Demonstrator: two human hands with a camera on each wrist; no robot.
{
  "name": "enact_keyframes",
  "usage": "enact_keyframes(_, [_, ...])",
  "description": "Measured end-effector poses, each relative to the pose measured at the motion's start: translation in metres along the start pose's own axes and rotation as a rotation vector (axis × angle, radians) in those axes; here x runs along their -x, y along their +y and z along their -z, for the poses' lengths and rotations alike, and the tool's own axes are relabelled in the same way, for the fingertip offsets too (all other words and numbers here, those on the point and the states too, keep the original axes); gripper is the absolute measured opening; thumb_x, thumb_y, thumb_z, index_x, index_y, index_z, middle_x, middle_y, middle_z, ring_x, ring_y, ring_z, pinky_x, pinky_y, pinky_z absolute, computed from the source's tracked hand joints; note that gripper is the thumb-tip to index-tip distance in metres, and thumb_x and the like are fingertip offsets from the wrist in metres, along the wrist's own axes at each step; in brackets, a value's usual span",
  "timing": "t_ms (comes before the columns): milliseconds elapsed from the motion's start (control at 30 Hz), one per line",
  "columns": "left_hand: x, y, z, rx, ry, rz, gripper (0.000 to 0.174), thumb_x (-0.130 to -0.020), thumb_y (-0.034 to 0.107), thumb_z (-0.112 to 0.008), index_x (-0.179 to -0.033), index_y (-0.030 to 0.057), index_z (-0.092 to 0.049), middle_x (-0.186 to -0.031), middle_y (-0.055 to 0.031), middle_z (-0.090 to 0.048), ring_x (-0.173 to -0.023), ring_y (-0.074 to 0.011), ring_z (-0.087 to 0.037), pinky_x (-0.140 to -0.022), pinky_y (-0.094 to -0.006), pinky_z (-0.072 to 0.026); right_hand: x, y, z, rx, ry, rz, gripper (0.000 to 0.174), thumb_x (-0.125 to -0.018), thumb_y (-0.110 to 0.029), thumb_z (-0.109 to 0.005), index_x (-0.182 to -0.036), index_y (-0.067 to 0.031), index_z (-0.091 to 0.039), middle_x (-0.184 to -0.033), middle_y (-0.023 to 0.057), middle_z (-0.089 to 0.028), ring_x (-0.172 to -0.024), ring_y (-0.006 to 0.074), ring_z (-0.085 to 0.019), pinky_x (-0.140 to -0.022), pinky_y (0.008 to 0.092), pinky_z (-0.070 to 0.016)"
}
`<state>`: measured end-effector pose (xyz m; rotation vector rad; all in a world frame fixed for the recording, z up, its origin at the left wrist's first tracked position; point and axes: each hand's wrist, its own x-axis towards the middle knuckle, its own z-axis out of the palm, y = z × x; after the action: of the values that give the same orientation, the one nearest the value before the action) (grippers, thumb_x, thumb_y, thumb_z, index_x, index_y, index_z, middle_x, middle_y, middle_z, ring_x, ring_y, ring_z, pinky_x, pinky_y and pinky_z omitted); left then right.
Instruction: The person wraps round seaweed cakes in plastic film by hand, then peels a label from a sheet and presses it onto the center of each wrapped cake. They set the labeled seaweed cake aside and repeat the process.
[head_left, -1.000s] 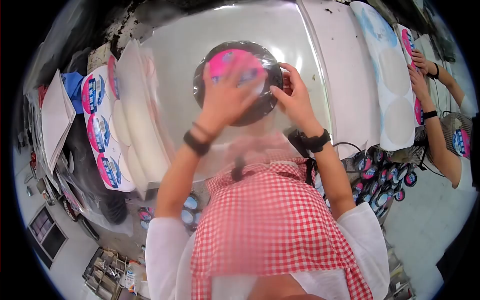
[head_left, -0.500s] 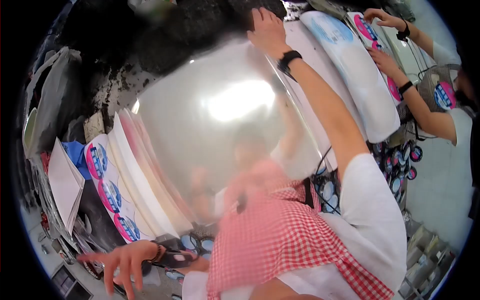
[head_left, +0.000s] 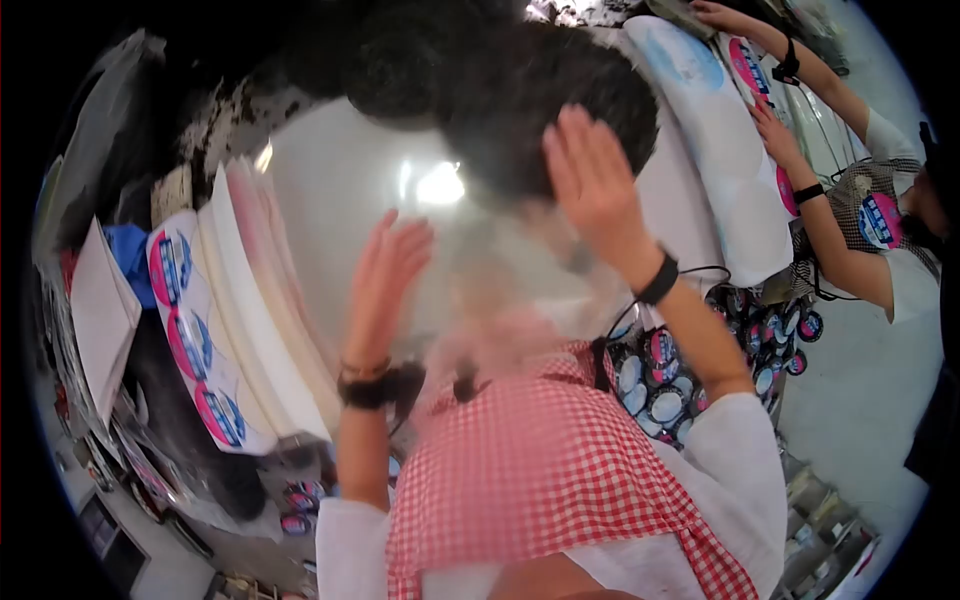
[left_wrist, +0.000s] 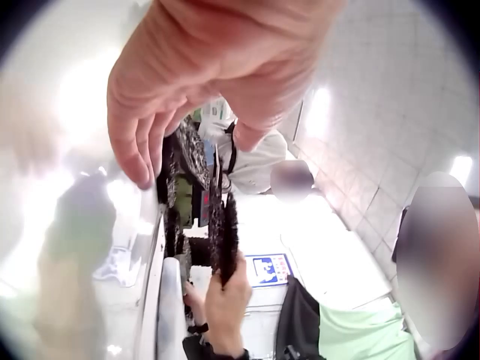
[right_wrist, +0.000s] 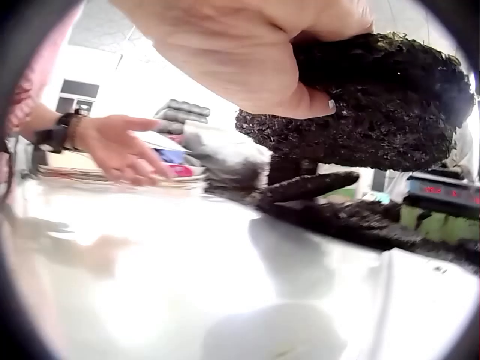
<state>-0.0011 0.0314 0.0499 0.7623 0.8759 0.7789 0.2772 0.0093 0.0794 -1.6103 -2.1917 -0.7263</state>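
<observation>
My right hand (head_left: 600, 205) grips a round black cake of dried seaweed (head_left: 540, 105) by its near edge, over the glossy tabletop (head_left: 330, 190). In the right wrist view the thumb presses one face of the seaweed cake (right_wrist: 375, 120), whose surface is rough and crinkled. My left hand (head_left: 390, 285) hovers apart from the cake, fingers extended and nothing in its grasp. The left hand (right_wrist: 120, 146) also shows in the right wrist view, palm exposed. In the left wrist view a hand (left_wrist: 229, 300) holds a dark disc seen edge-on.
Stacked sheets (head_left: 250, 290) and printed pink-and-blue labels (head_left: 185, 340) lie at the left. More dark seaweed (head_left: 395, 80) sits at the far edge, near a scale (right_wrist: 439, 191) with red digits. White label sheets (head_left: 720, 150) and another person's arms (head_left: 845, 250) are at the right.
Both hands were on a bagged, pink-labelled black disc, which has left the table. The right hand reached to the far edge and came back with a seaweed cake; the left swung out left and returned.
</observation>
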Motion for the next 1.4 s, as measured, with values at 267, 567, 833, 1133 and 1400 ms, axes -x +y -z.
enact_keyframes(267, [0.009,-0.065,0.011,-0.445,0.424,-0.345,0.071,-0.086,0.017,-0.068,-0.140,-0.0107,-0.031,-0.138,-0.0217,-0.044,-0.126,-0.0284,-0.045,-0.106,-0.0362,-0.0355,0.068,-0.065,0.020,-0.635,-0.389,-0.057,0.085,-0.083,-0.044,-0.063,-0.143,0.0060,-0.029,-0.147,0.0259,-0.031,-0.139,0.0350,-0.028,-0.114,0.0429,-0.0199])
enact_keyframes(567, [0.015,-0.059,0.012,-0.789,0.554,-0.420,0.044,-0.093,0.024,-0.062,-0.122,-0.0057,-0.048,-0.114,-0.0182,-0.059,-0.105,-0.0277,-0.057,-0.092,-0.0375,-0.0431,0.039,-0.072,-0.044,-1.174,-0.311,-0.825,0.066,-0.091,-0.037,-0.059,-0.133,0.0091,-0.038,-0.127,0.0276,-0.051,-0.125,0.0378,-0.044,-0.103,0.0407,-0.0369])
enact_keyframes(833, [0.017,-0.048,0.013,-0.825,0.522,-0.331,0.048,-0.093,0.022,-0.062,-0.128,-0.0057,-0.045,-0.118,-0.0184,-0.058,-0.109,-0.0271,-0.056,-0.095,-0.0366,-0.0422,-0.099,-0.005,-0.183,-0.645,-0.194,-0.412,0.084,-0.071,-0.044,-0.078,-0.128,0.0056,-0.041,-0.115,0.0240,-0.057,-0.106,0.0428,-0.051,-0.094,0.0453,-0.0415])
enact_keyframes(1133, [0.025,-0.040,0.004,-0.762,0.493,-0.223,0.056,-0.094,0.021,-0.059,-0.137,-0.0054,-0.036,-0.128,-0.0182,-0.052,-0.118,-0.0262,-0.050,-0.101,-0.0363,-0.0377,-0.168,0.064,-0.194,-1.718,0.086,-0.962,0.054,-0.078,-0.001,-0.073,-0.126,0.0063,-0.050,-0.105,0.0120,-0.062,-0.095,0.0174,-0.059,-0.082,0.0297,-0.0490])
enact_keyframes(1400, [0.018,-0.023,0.004,-0.723,0.492,-0.265,0.059,-0.093,0.020,-0.062,-0.139,-0.0051,-0.034,-0.133,-0.0184,-0.048,-0.122,-0.0252,-0.047,-0.104,-0.0352,-0.0355,-0.149,0.091,-0.150,-0.790,-0.179,-0.559,0.076,-0.082,-0.043,-0.069,-0.137,0.0004,-0.038,-0.136,0.0299,-0.039,-0.129,0.0395,-0.039,-0.107,0.0439,-0.0327])
